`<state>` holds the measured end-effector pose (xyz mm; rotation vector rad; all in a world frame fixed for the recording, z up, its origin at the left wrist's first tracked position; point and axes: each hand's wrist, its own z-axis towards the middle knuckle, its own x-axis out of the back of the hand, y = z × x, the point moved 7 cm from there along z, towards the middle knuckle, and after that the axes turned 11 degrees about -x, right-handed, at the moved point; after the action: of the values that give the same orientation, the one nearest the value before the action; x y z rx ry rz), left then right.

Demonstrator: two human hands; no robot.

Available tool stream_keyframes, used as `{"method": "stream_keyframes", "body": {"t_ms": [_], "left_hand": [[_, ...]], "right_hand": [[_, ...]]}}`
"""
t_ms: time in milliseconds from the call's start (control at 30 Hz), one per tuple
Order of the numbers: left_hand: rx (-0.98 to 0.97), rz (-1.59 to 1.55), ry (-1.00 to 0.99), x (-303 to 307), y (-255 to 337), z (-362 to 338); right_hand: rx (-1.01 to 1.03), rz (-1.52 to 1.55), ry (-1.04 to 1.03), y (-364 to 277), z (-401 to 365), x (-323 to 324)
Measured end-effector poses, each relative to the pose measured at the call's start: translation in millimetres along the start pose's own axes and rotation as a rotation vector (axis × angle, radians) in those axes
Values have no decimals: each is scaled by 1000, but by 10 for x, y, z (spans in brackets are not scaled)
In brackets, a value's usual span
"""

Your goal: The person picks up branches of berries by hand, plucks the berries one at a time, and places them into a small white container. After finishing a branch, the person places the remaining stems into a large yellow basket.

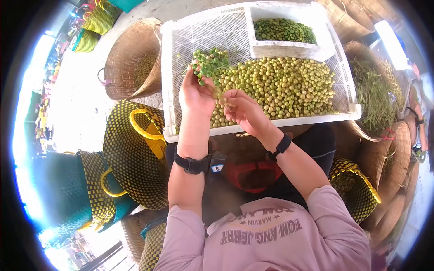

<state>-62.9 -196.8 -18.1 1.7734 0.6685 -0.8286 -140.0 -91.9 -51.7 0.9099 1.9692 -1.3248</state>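
A bunch of green stems with small round fruits [211, 63] is held up by my left hand [197, 95], whose fingers are closed round its lower part. Just to the right, my right hand [246, 110] has its fingertips pinched together at the fruits hanging from the bunch. Both hands are over the front left of a white perforated tray [181, 34]. Many loose yellow-green fruits [285, 86] lie heaped in the tray, right of and behind my hands. A white foam box [289, 50] at the tray's back right holds smaller, darker green fruits [284, 31].
Left of the tray stand a wicker basket [122, 63] and a black-and-yellow woven basket [131, 158]. On the right are a basket with stringy green stems [373, 97], more wicker baskets [384, 167] and another black-and-yellow basket [357, 194].
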Motion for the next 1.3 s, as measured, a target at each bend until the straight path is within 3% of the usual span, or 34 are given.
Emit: {"method": "stream_keyframes", "body": {"t_ms": [167, 233, 300, 367, 433, 533, 700, 767, 900, 1167, 1233, 1300], "left_hand": [[-31, 70, -11, -50, -127, -93], [-184, 241, -84, -162, -70, -211], [-241, 285, -126, -232, -111, -297], [-287, 337, -132, -273, -119, -369], [-243, 299, -115, -233, -119, -343], [20, -58, 14, -41, -269, -219], [-2, -46, 80, 27, -264, -214], [-68, -24, 4, -41, -228, -252], [-85, 10, 11, -101, -202, -318], [-149, 106, 82, -22, -94, -352], [-153, 137, 79, -56, -39, -420], [-153, 169, 73, -85, -5, -496]], "right_hand": [[100, -52, -19, -59, -54, -106], [143, -112, -22, -106, -93, -146], [138, -331, 129, -124, -127, -105], [177, -323, 146, -115, -142, -39], [218, -313, 169, -113, -162, 71], [151, 61, -76, -69, -180, 128], [10, 94, -69, -15, -336, 172], [-41, 106, -105, 16, -376, 127], [51, 36, -127, 61, -378, 205], [133, 69, 74, -100, -410, 642], [203, -36, 108, -303, -342, 907], [658, -971, 573, -753, -515, 944]]}}
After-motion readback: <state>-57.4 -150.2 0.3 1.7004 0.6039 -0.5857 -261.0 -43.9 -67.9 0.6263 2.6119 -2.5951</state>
